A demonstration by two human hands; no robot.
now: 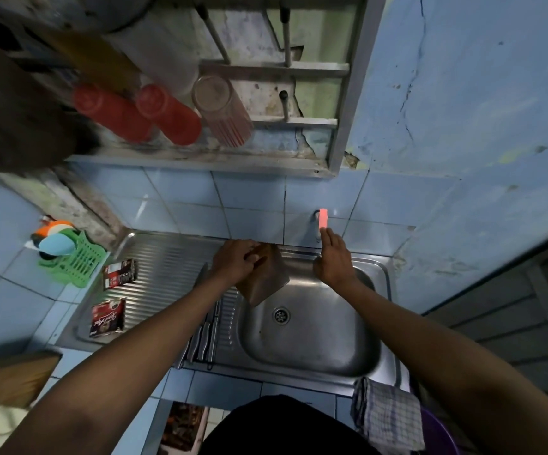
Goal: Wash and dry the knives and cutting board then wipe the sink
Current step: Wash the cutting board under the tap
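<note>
Gripping the cutting board, left hand; right hand spread at tap; sachet writing unreadable.

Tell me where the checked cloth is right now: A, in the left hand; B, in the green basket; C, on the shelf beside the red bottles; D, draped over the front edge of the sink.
D: the checked cloth hangs over the front rim of the sink, near its right corner, with neither hand touching it.
</note>
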